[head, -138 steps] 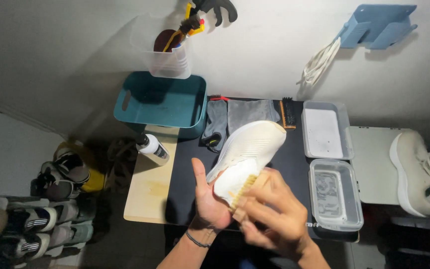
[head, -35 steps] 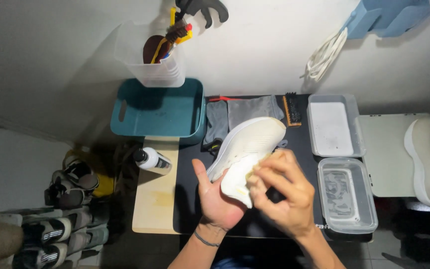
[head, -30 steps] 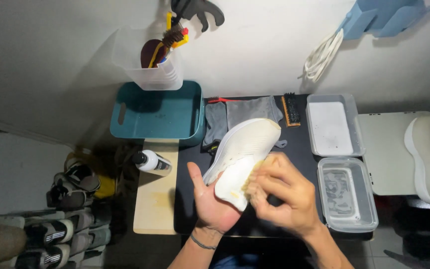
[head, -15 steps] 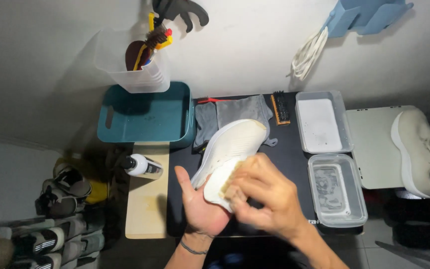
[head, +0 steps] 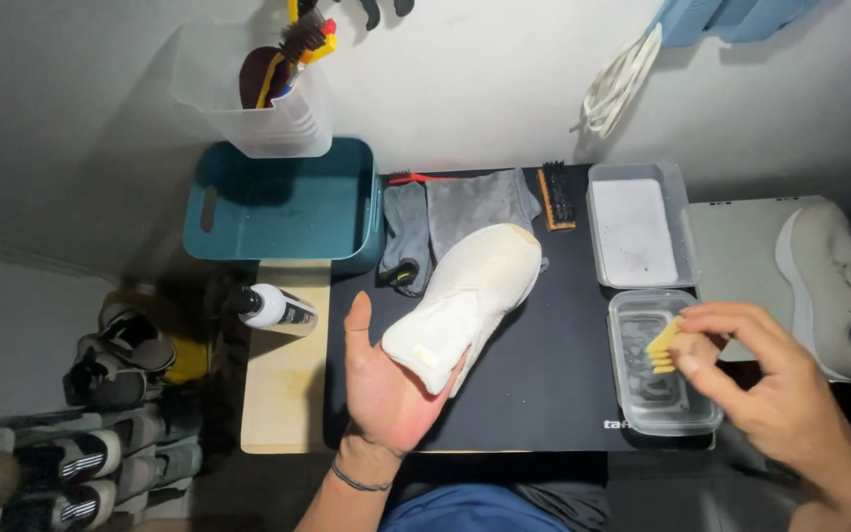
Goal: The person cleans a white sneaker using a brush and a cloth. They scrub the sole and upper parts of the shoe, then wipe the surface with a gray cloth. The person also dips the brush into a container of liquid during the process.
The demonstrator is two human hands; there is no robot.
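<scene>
My left hand [head: 381, 379] cradles the heel of a white shoe [head: 470, 291], sole side up, over a black mat [head: 554, 384]. My right hand [head: 775, 384] pinches a small tan brush [head: 664, 344] and holds it over a clear water-filled tub [head: 657, 365] at the mat's right edge. The brush bristles point left, into the tub.
A clear lid or tray [head: 637, 225] lies behind the tub. Grey cloths [head: 455, 212], a wooden brush [head: 556, 195], a teal bin [head: 283, 202], a white bottle [head: 273, 307] and a clear brush holder [head: 268, 94] stand around. A second white shoe [head: 834, 281] rests at right; several shoes [head: 100, 394] sit at left.
My right hand has left the shoe's sole and moved right with the brush to the water tub. My left hand still holds the shoe.
</scene>
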